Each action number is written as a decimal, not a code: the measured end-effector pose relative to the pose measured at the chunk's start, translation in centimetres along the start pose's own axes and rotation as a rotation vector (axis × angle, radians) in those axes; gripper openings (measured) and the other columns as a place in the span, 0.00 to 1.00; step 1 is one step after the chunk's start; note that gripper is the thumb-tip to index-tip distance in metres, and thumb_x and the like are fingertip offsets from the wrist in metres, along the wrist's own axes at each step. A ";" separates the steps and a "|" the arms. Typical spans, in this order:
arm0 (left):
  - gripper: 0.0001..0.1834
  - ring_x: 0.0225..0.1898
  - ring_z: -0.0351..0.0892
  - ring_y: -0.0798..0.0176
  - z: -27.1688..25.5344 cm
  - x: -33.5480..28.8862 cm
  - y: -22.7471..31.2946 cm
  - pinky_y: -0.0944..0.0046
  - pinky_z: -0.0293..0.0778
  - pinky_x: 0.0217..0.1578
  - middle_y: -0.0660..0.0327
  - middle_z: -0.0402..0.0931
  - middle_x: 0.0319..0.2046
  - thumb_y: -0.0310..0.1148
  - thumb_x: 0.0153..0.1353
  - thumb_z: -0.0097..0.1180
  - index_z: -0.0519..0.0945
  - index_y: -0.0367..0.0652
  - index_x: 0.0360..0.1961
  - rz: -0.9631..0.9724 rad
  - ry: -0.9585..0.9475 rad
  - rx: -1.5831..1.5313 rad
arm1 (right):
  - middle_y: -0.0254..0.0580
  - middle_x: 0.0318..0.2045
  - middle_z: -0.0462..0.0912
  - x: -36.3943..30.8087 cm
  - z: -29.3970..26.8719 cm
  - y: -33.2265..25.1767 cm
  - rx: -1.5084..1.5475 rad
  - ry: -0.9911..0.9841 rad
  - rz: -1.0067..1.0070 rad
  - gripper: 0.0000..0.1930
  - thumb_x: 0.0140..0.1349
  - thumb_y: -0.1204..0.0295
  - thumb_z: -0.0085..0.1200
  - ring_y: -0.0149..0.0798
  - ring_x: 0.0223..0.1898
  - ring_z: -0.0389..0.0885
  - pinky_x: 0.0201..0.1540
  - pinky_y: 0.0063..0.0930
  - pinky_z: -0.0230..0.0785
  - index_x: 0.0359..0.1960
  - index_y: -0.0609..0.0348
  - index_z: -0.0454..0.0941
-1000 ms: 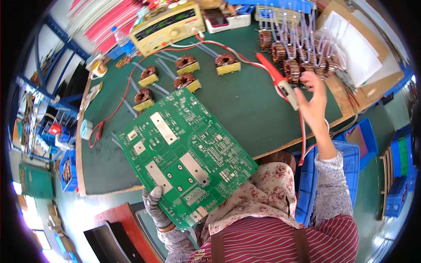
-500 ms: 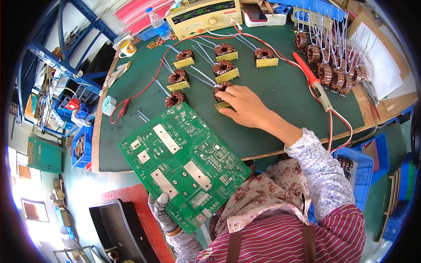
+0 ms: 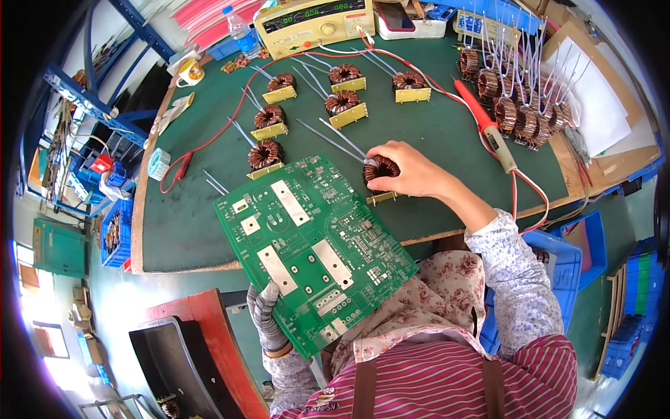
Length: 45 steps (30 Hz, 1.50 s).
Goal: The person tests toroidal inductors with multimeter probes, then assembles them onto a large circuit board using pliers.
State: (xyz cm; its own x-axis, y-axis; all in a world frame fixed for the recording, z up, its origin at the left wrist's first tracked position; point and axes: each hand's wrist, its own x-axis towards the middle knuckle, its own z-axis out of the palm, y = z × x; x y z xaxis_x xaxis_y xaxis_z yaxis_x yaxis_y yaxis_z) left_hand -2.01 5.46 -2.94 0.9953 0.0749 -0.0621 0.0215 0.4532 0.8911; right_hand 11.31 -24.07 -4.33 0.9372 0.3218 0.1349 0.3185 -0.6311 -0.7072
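Note:
My left hand (image 3: 266,318), in a grey knit glove, grips the near edge of a large green circuit board (image 3: 310,248) and holds it tilted over the table's front edge. My bare right hand (image 3: 408,167) is closed on a copper-wound toroid coil (image 3: 381,170) on a yellow base, right beside the board's far corner; its long wire leads stick up to the left. Several more such coils (image 3: 269,116) stand in rows on the green mat (image 3: 433,133) behind it.
A red-handled test probe (image 3: 484,126) with red leads lies right of my hand. A beige test instrument (image 3: 314,24) sits at the back, a cluster of coils (image 3: 513,105) at the right, blue bins (image 3: 569,251) beside the table, a water bottle (image 3: 241,31) behind.
My right hand left the red probe at the right, crossed to the middle of the mat and took hold of a coil, drawing it toward the board. The board stays in my left hand.

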 end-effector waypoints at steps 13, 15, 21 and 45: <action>0.31 0.41 0.78 0.57 -0.7 -0.3 -1.8 0.60 0.76 0.42 0.52 0.75 0.43 0.34 0.49 0.58 0.66 0.32 0.54 -0.196 -0.056 -0.075 | 0.36 0.27 0.76 -6.3 0.4 -4.4 -0.001 0.402 -0.130 0.23 0.37 0.75 0.69 0.33 0.29 0.74 0.32 0.25 0.68 0.39 0.57 0.75; 0.29 0.40 0.78 0.60 0.6 -0.3 -1.3 0.62 0.76 0.41 0.55 0.76 0.42 0.31 0.47 0.61 0.69 0.34 0.52 -0.158 -0.046 -0.070 | 0.35 0.29 0.79 -7.1 0.6 -4.5 0.599 0.501 0.007 0.17 0.45 0.77 0.66 0.24 0.28 0.77 0.32 0.18 0.70 0.37 0.62 0.75; 0.22 0.41 0.76 0.66 3.4 0.2 -1.8 0.67 0.72 0.43 0.60 0.76 0.42 0.31 0.52 0.59 0.72 0.37 0.49 -0.087 -0.120 0.088 | 0.33 0.30 0.78 -9.8 0.5 -6.4 1.234 0.472 0.206 0.16 0.54 0.69 0.60 0.24 0.30 0.76 0.34 0.17 0.69 0.42 0.63 0.73; 0.15 0.34 0.73 0.74 6.3 0.4 -2.2 0.73 0.69 0.35 0.66 0.75 0.33 0.31 0.53 0.58 0.75 0.41 0.43 -0.178 -0.144 0.098 | 0.35 0.33 0.74 -9.8 2.5 -8.6 0.830 0.619 -0.022 0.21 0.52 0.76 0.61 0.25 0.33 0.75 0.38 0.18 0.68 0.46 0.64 0.67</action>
State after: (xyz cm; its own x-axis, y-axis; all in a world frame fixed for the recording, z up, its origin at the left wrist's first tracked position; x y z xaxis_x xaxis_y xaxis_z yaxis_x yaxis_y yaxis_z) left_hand -1.08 -1.09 -2.12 0.9781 -0.1289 -0.1633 0.1995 0.3596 0.9115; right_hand -0.93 -20.04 -1.29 0.9162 -0.2399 0.3209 0.3580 0.1307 -0.9245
